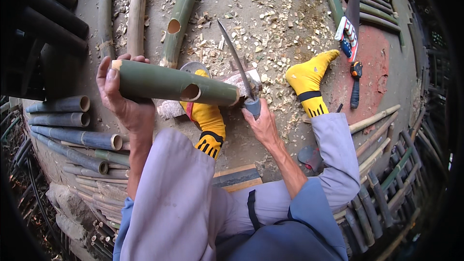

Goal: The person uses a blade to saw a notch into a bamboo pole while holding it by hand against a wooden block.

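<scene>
My left hand (123, 106) is wrapped round the left end of a green bamboo section (157, 83), which lies roughly level with its right end a little lower. An oval hole is cut in its side near the right end, and its cut rims are pale. My right hand (265, 124) grips the grey handle of a curved knife (235, 55). The blade points up and away, just beyond the bamboo's right end; whether they touch I cannot tell. Below the bamboo lies a pale log (169, 109), partly hidden.
My yellow-socked feet (311, 73) rest among wood chips (270, 24). Another holed bamboo piece (180, 26) lies ahead. To the right are a handsaw (354, 5) and an orange-and-black tool (356, 75) on a red patch. Bamboo poles (96, 139) are stacked at left.
</scene>
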### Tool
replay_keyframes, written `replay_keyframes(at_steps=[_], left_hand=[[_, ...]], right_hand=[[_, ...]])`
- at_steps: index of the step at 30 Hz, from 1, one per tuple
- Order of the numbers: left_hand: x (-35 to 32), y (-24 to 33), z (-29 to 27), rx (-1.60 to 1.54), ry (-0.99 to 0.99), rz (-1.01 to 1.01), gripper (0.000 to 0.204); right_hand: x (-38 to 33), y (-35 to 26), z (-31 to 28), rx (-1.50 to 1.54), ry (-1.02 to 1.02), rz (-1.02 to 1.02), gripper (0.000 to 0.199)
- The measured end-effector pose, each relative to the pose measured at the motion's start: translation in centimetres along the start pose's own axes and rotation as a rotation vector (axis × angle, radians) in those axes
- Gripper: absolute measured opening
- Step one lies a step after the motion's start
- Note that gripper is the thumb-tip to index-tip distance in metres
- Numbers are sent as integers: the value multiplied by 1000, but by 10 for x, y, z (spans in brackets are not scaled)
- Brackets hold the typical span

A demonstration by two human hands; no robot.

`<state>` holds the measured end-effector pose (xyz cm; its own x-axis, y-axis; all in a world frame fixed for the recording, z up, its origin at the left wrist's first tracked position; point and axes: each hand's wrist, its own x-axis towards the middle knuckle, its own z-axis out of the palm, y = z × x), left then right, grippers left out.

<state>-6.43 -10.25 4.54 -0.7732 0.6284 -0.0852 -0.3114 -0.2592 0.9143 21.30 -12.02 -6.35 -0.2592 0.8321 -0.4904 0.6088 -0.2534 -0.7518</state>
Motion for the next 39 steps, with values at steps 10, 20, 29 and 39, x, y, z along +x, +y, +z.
replay_keyframes(at_steps=[10, 20, 29, 39], left_hand=[[-16, -18, -8, 61, -192, 275, 43], [-10, -16, -5, 50, -190, 260, 33], [-5, -14, -10, 74, -284, 259, 35], [-1, -21, -10, -7, -445, 275, 42]], right_hand=[[-25, -36, -9, 137, 331, -569, 45], [-25, -51, -20, 88, 207, -237, 39], [3, -16, -9, 39, -14, 91, 31], [1, 0, -2, -168, 31, -94, 32]])
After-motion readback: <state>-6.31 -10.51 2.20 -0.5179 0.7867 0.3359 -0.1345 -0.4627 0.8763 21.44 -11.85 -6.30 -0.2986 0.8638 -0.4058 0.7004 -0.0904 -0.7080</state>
